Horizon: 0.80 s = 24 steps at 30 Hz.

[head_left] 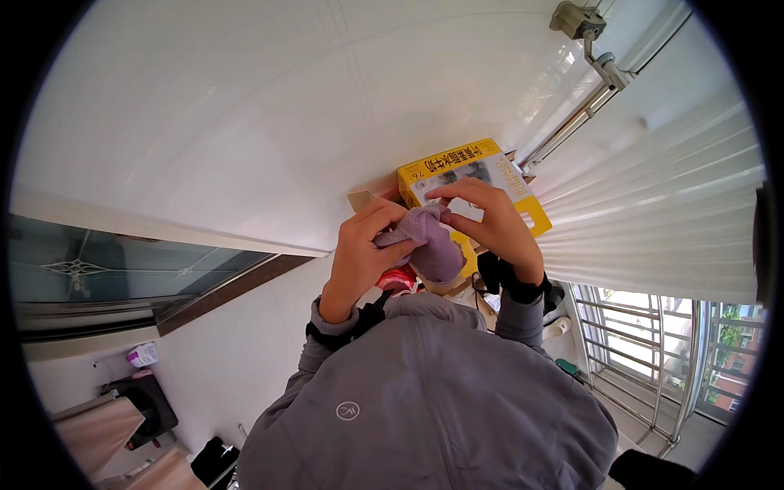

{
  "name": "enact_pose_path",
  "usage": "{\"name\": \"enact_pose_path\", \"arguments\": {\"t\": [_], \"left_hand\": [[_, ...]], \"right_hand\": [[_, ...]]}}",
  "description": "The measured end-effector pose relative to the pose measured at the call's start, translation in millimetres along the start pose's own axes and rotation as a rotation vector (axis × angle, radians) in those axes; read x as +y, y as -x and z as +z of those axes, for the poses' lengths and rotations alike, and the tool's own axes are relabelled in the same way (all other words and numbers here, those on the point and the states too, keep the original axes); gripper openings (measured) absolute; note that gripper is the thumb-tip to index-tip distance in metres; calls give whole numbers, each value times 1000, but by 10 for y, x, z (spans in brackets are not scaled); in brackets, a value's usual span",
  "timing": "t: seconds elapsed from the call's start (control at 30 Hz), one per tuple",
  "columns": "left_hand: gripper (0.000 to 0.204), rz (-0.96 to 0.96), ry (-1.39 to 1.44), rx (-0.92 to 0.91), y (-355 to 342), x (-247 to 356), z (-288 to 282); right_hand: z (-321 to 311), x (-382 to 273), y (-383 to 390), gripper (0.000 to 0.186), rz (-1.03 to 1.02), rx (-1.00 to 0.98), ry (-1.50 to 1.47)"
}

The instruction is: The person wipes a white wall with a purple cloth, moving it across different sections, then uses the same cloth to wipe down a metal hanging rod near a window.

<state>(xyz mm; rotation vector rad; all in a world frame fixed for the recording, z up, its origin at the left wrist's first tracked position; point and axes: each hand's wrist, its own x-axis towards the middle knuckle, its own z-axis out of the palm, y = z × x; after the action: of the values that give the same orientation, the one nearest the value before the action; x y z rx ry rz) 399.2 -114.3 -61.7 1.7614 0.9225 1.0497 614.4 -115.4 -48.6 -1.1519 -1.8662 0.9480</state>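
Note:
A purple-grey knitted cloth [439,257] hangs bunched in front of my chest. My left hand [365,249] is closed on its upper left part, with the thumb lying across the fabric. At the cloth's upper right edge, my right hand [488,219] pinches the fabric near the thumb, while its index finger stretches out over the top. Just beyond both hands is a yellow and white cardboard box [523,189] with printed sides and a brown flap. The cloth and hands cover part of it.
Something red and shiny [397,279] shows below the cloth. A white sheer curtain [653,220] and metal railings [645,343] stand at the right. A metal crank arm [584,110] is mounted at the upper right. At the lower left are a black object [151,408] and a purple-white package [143,354].

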Motion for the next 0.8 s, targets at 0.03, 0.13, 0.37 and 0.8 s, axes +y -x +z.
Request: {"name": "enact_pose_path", "arguments": {"t": [0.03,0.13,0.37,0.8], "left_hand": [[30,-3,-32,-6,32,4,-55],[32,-173,-50,2,110,34,-131],[34,-200,-204,-11,194,-125,-233],[27,263,-226,220,193,-346,-297]], "right_hand": [[55,36,-22,26,15,1,5],[131,46,-46,24,-35,84,36],[157,-62,-76,18,-43,175,62],[145,-284,-3,17,78,208,-9]]}}
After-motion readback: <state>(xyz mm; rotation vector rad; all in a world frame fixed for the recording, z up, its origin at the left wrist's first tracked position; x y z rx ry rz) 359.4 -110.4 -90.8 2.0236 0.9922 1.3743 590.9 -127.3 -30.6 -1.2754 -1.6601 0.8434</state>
